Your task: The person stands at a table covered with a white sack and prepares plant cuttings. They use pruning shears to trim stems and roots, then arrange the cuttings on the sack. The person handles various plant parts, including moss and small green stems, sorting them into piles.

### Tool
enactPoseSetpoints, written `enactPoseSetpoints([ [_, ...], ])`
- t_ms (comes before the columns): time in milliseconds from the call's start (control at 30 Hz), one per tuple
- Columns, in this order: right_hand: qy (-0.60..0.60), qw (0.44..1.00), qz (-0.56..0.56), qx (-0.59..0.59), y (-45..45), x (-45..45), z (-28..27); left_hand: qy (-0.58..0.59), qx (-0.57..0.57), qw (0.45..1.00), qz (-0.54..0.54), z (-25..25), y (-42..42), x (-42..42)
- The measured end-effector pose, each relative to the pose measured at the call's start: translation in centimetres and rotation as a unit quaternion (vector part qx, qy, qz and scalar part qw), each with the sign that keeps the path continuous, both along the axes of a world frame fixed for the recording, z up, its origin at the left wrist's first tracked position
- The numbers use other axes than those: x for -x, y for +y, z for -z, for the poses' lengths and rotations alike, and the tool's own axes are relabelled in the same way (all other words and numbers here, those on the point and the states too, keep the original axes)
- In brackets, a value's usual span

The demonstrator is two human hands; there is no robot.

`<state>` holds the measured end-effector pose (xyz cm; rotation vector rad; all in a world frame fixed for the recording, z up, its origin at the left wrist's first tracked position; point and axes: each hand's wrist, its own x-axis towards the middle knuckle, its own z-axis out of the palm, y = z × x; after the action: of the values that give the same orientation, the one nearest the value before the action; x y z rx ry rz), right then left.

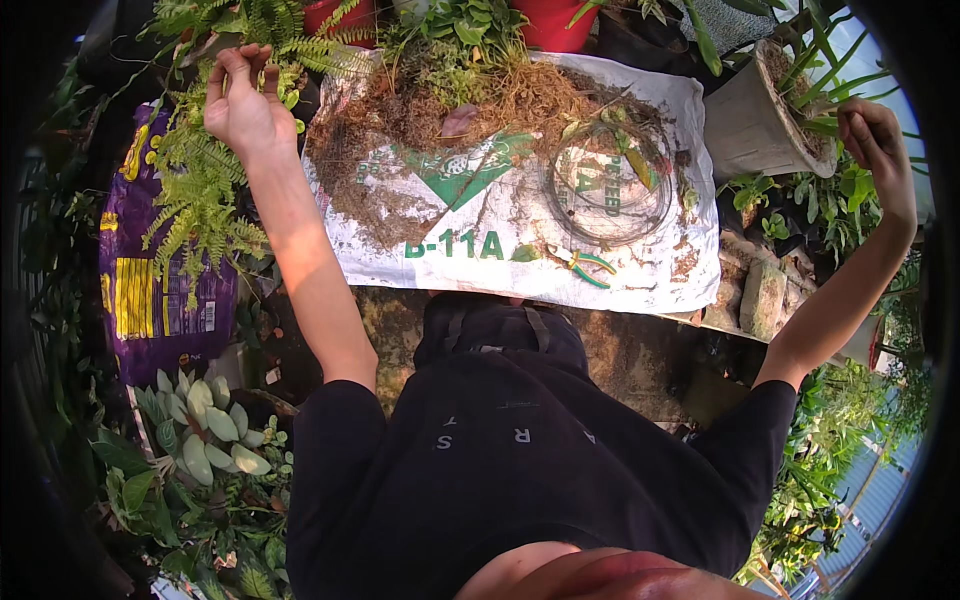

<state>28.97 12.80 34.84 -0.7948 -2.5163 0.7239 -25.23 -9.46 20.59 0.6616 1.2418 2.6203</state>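
Observation:
My left hand point(251, 105) is raised at the upper left, in front of a fern point(199, 180). Its fingers curl towards the thumb, and no held thing can be made out. Far to the right, my right hand point(874, 146) is up beside a strap-leaved plant point(825, 79) in a pale pot point(772, 120). Those fingers are bent in, and whether they grip a leaf is unclear. Between my arms lies a white woven sack point(465, 274). On it are a coil of thin wire point(555, 191), pliers with green and yellow handles point(589, 266) and brown plant fibre point(420, 120).
Red pots point(555, 26) and a leafy plant point(469, 30) stand along the sack's far edge. A purple printed bag point(176, 352) is at the left, above a plant with pale leaves point(206, 420). Bricks point(761, 296) lie right of the sack.

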Motion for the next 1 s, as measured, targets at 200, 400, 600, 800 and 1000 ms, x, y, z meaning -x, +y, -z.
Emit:
enactPoseSetpoints([
  [200,-0.110,0.989,-0.010,0.102,5.0,2.1,-2.7,-0.036,0.011,0.999,0.028,1.0,-0.4,2.2],
  [400,-0.026,0.990,-0.082,0.111,-1.7,10.2,9.7,-0.023,0.209,0.975,0.067,7.6,-2.4,13.1],
  [600,-0.015,0.991,-0.092,0.100,-6.3,15.3,12.6,0.304,0.552,0.764,-0.134,6.1,-4.2,11.4],
  [800,-0.026,0.977,-0.211,0.033,-7.5,18.5,12.9,0.597,0.270,0.744,0.136,-1.8,1.0,-10.5],
  [1000,-0.017,0.983,-0.184,-0.009,-8.1,18.5,12.4,0.527,0.290,0.737,0.308,1.3,3.1,-17.5],
])
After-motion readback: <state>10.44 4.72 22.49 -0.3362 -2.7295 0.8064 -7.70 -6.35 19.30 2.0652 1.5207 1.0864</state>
